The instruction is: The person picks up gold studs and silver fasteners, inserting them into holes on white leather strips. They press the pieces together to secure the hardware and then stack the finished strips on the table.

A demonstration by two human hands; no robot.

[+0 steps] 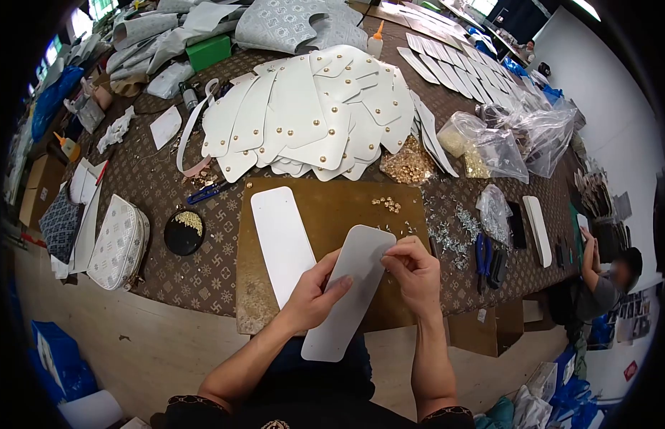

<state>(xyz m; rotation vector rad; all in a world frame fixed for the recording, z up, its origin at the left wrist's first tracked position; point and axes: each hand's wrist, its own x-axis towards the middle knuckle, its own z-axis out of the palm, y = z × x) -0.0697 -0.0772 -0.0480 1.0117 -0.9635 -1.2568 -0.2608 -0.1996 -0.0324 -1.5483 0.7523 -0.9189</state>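
Note:
My left hand [314, 293] grips a long grey-white panel [350, 293] with rounded ends, its thumb lying on the face. At the panel's upper right corner, the fingers of my right hand [412, 268] are pinched together; whatever is between them is too small to make out. Another white panel [281, 239] lies on the brown board [332, 204] to the left, partly behind my left hand. Several gold studs [387, 205] sit near the board's upper right. Small silver screws [457, 232] are scattered on the patterned cloth beyond the board's right edge.
Behind the board is a big pile of white panels with gold studs [311, 114]. A bag of gold studs [407, 163] lies beside it. Blue pliers [483, 254] are at right, a black round dish [184, 232] at left. A co-worker [608, 279] is at far right.

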